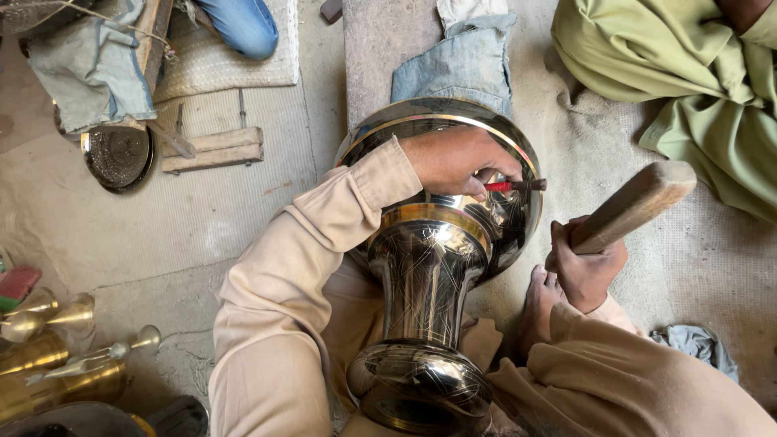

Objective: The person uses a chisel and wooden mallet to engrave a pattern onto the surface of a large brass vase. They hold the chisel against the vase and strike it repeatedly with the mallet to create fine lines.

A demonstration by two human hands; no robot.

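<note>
Polished dark metal fills the middle of the head view: a big vase-shaped vessel (pixel 429 267) lies across my lap, its wide round bowl pointing away from me and its foot near my belly. My left hand (pixel 453 162) rests on the bowl and pinches a small chisel with a red grip (pixel 518 185), the tip touching the shiny surface just under the golden band. My right hand (pixel 587 271) is closed around the handle of a wooden mallet (pixel 635 206), lifted to the side, well apart from the chisel. So my two hands are apart, each one clamped on its own tool.

About progress, I judge the engraving is well begun: many thin bright lines already cross the neck and the foot, while the bowl near the chisel looks mostly smooth, so much is left there.

For containers, I cannot see inside the vessel. At left, a round dark pan (pixel 117 158) sits on the floor, holding something grainy I cannot name. Brass goblets (pixel 48 311) lie at the lower left, their contents not visible
</note>
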